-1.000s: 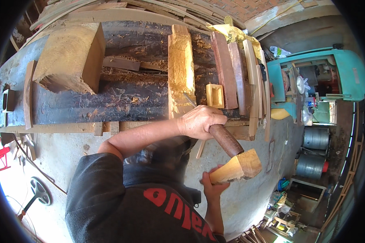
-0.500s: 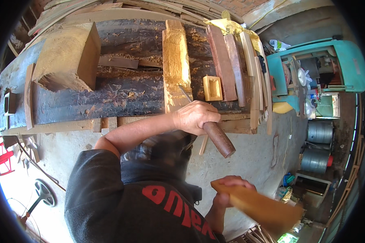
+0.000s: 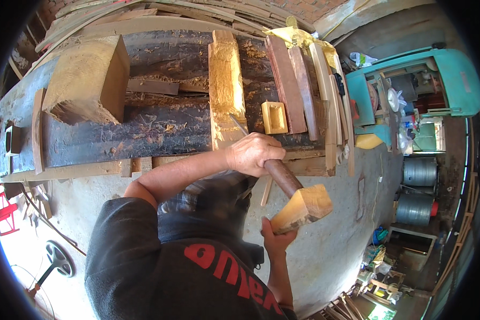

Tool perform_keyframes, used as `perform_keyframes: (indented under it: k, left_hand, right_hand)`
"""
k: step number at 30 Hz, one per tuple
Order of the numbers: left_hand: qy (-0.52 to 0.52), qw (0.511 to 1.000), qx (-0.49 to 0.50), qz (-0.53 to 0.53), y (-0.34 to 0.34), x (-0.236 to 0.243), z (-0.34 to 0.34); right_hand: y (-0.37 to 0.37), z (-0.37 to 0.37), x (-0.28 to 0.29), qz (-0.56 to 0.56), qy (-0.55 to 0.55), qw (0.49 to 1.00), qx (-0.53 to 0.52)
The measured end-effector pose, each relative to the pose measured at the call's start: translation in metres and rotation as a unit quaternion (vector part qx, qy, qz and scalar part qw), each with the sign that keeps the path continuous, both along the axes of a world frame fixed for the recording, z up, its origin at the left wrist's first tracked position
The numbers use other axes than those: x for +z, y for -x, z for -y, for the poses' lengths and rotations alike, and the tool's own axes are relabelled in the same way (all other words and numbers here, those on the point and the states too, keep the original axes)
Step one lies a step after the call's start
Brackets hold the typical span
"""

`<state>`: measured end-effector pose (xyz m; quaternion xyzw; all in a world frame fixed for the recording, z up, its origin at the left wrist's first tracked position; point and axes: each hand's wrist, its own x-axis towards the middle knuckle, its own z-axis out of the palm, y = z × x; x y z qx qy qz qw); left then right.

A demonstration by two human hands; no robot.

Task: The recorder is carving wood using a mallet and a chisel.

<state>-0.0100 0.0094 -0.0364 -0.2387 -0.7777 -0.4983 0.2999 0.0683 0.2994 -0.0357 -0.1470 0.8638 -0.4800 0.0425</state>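
Observation:
My left hand is wrapped round the dark wooden handle of a chisel. The chisel's blade tip rests on the near part of a long wooden block with a hollowed, roughly cut face, lying across the dark bench. My right hand grips a wooden mallet by its narrow end. The mallet's broad head is at the butt of the chisel handle; whether they touch I cannot quite tell. Just right of the block sits a small wooden piece with a rectangular recess.
A large squared timber block stands on the bench at the left. Reddish-brown boards and paler strips lie at the bench's right end. Beyond them is a turquoise machine, with metal drums nearer on the right.
My right hand has swung the mallet up and leftward from the lower right to the butt of the chisel. My left hand keeps its hold, with the chisel tip on the block.

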Motion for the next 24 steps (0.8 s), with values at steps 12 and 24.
perform_keyframes:
  k: [12,24]
  left_hand:
    - [-0.024,0.996,0.083,-0.037,-0.001,-0.015,0.026]
    - [-0.094,0.994,0.044,-0.024,-0.015,0.024,0.011]
  right_hand:
    - [0.005,0.038,0.017,0.033,0.057,0.996,-0.061]
    - [-0.003,0.036,0.058,0.062,0.080,0.992,-0.078]
